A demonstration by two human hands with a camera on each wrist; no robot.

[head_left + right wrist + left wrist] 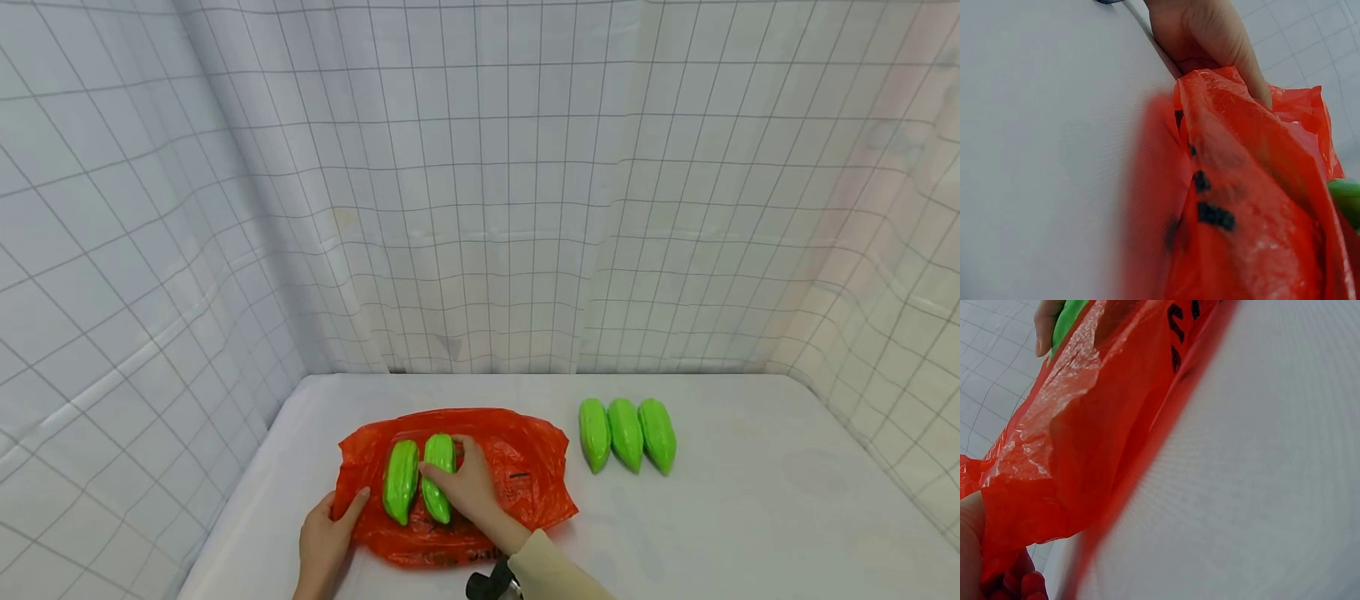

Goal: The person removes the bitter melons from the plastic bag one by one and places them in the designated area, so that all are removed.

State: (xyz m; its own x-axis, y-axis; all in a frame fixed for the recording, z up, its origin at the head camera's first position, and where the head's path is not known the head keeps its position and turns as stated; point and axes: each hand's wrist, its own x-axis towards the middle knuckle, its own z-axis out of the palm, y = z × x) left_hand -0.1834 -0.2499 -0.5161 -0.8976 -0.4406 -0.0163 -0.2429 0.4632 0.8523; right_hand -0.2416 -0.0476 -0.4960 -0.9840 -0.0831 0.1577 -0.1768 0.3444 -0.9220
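Observation:
A red plastic bag point(517, 475) lies flat on the white table point(750, 517). Two green ridged toy gourds lie side by side on it. My right hand point(461, 479) curls over the right gourd point(437, 454), thumb on its left side. The left gourd point(401, 479) lies untouched beside it. My left hand point(330, 533) pinches the bag's left edge, thumb on top. In the left wrist view the fingers point(1019, 584) show through the red plastic point(1085, 444) from beneath. The right wrist view shows the bag point(1254, 206) close up, with a sliver of green gourd point(1347, 200).
Three more green gourds point(626, 433) lie in a row on the table to the right of the bag. White gridded cloth walls point(480, 208) close in the table at the back and both sides. A black wrist strap point(491, 583) shows at the bottom edge.

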